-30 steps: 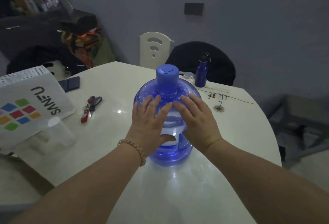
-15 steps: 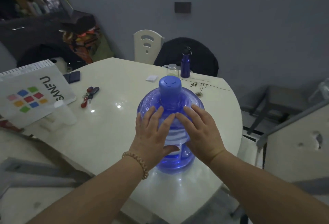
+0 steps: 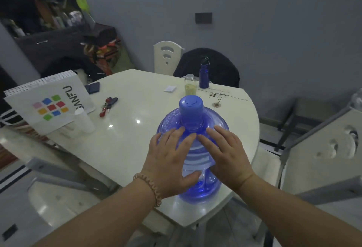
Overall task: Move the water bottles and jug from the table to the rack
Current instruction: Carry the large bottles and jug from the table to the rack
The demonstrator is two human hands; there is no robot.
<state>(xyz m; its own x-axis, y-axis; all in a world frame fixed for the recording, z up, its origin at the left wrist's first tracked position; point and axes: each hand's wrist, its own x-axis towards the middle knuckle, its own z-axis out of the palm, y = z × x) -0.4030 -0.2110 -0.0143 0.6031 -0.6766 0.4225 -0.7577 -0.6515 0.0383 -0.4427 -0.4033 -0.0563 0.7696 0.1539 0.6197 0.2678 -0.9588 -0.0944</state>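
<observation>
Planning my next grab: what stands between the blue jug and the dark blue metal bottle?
Head view: a clear white-capped bottle, close beside the metal bottle, beyond the jug.

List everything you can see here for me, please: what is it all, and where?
jug: one, translucent blue, blue cap, table's near edge
metal bottle: one, dark blue, table's far side
clear bottle: one, yellowish contents, beside metal bottle
table: one, cream, glossy
bag: one, white with coloured squares, table's left
keys: one bunch, red and dark, left of jug
cup: one, white, beside bag
chair: one, white, behind table
left hand: one, bracelet on wrist, fingers flat on jug
right hand: one, fingers flat on jug
</observation>
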